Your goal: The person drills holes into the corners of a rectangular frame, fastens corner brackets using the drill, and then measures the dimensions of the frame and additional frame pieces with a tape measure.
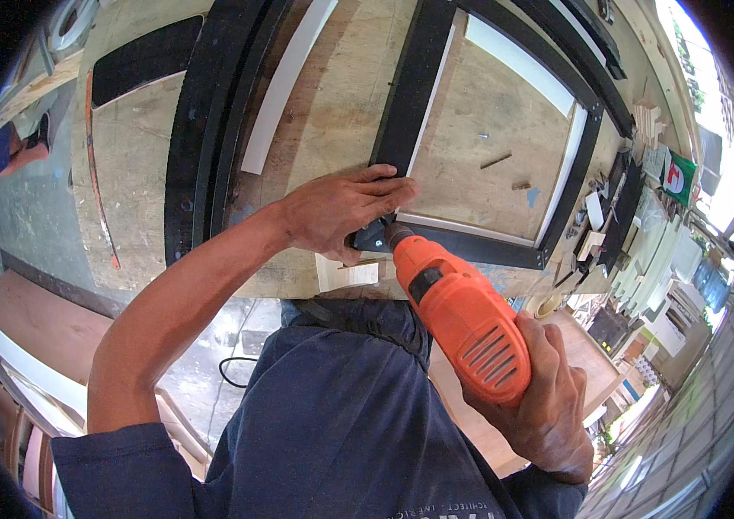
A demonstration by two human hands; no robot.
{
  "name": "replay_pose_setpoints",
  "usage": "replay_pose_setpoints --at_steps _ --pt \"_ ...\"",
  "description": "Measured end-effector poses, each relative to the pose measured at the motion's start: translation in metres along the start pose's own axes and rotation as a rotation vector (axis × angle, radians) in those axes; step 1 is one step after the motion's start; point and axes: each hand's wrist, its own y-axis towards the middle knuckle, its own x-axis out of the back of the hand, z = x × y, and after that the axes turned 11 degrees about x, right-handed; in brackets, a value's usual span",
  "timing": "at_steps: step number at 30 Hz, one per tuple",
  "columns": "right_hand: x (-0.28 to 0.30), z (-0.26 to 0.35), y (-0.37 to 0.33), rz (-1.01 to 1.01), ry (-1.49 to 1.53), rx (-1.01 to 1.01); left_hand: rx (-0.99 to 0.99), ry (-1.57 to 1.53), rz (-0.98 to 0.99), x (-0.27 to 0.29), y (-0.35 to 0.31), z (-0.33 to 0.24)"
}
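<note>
An orange power drill (460, 313) is in my right hand (548, 402), whose fingers are wrapped round its handle. Its chuck end meets the near left corner of a black rectangular frame (488, 246) with white inner edges, lying on the workbench. The bit's tip is hidden at that corner. My left hand (332, 212) grips the same corner, fingers across the top of the bar and thumb on the near side, right beside the chuck. Just below that hand a pale wood block (350, 274) sticks out at the bench's near edge.
Long black bars (203, 147) and a white strip (285, 91) lie left of the frame. A thin rusty rod (99, 173) rests farther left. Small tools and wood scraps (596, 225) crowd the bench's right side. Another person's leg (28, 156) shows at far left.
</note>
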Motion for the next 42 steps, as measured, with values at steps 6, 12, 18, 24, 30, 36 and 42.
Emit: replay_pose_setpoints --at_steps 6,12,18,24,30,36,42 --pt "0.001 0.001 0.001 -0.005 0.006 0.001 -0.009 -0.008 -0.019 -0.001 -0.001 0.001" --pt "-0.001 -0.002 0.0 -0.034 -0.004 0.028 -0.018 0.001 -0.018 0.0 0.001 0.0" --pt "0.004 0.005 0.006 0.028 -0.031 -0.026 -0.012 -0.006 -0.007 0.0 0.0 0.001" --pt "0.004 0.004 0.004 0.074 0.012 -0.097 -0.03 -0.004 -0.028 0.001 0.0 0.001" --pt "0.005 -0.004 0.002 0.026 -0.024 0.017 -0.01 -0.004 -0.017 0.0 0.0 0.0" --pt "0.015 -0.004 0.014 0.055 -0.095 0.012 -0.017 -0.011 -0.034 -0.002 -0.002 0.001" --pt "0.008 -0.001 -0.005 -0.052 -0.063 0.034 -0.059 -0.008 -0.041 0.002 0.001 0.001"
